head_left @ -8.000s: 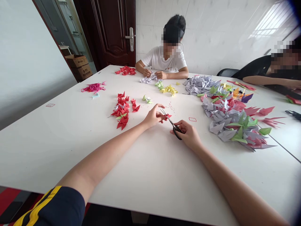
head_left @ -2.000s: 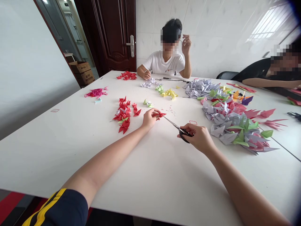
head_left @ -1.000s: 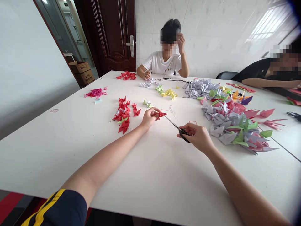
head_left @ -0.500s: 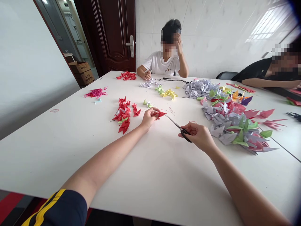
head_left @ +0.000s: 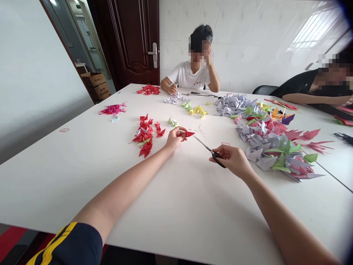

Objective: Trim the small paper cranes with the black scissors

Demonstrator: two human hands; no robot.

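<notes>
Pinched in my left hand (head_left: 175,139) is a red folded-paper crane (head_left: 189,134), its pointed end turned right. My right hand (head_left: 230,158) grips black-handled scissors (head_left: 218,159) with fingers in the loops. Their slim blades point left and look nearly closed, the tip close to the crane's point; I cannot tell if they touch. Tiny red scraps (head_left: 201,129) lie on the table just beyond. Left of my left hand lies a cluster of red paper cranes (head_left: 145,133), and behind the hand is a green and white crane (head_left: 173,122).
A large heap of grey, pink and green folded paper (head_left: 275,143) covers the right side of the white table (head_left: 82,191). Farther off lie yellow cranes (head_left: 199,110), a pink pile (head_left: 113,109) and more red cranes (head_left: 148,89). One person (head_left: 193,75) sits opposite, another (head_left: 306,86) at right.
Almost nothing differs. The view has shifted very slightly, while both hands, the red crane and the scissors keep about the same places.
</notes>
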